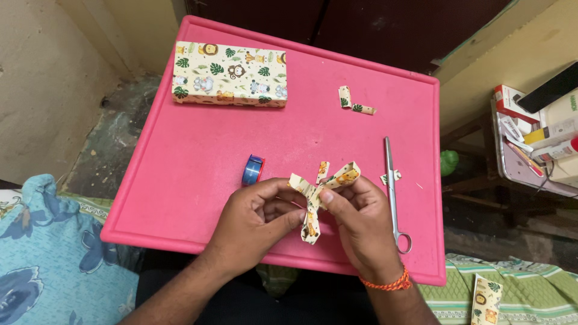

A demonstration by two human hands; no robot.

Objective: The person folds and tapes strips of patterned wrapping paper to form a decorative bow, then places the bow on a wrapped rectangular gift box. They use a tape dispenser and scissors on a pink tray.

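**Paper bow pinched over a pink tray**

Both hands, left hand [256,219] and right hand [361,222], pinch a paper bow [319,189] at its middle, above the near edge of the pink tray [180,174]. Scissors [394,192] lie just right of the right hand (blades closed). A blue tape roll [253,170] stands near the left hand; a wrapped box [230,73] and a paper scrap [354,101] lie well beyond.

Two bare forearms, no sleeves reaching the wrists. Left hand [256,219] unadorned: no ring, no watch, no band. Right hand [361,219] likewise ringless, with short, trimmed fingernails. Around the right wrist, a thin orange braided thread bracelet [388,283], snug, wound in several strands. Dark clothing at the lap.
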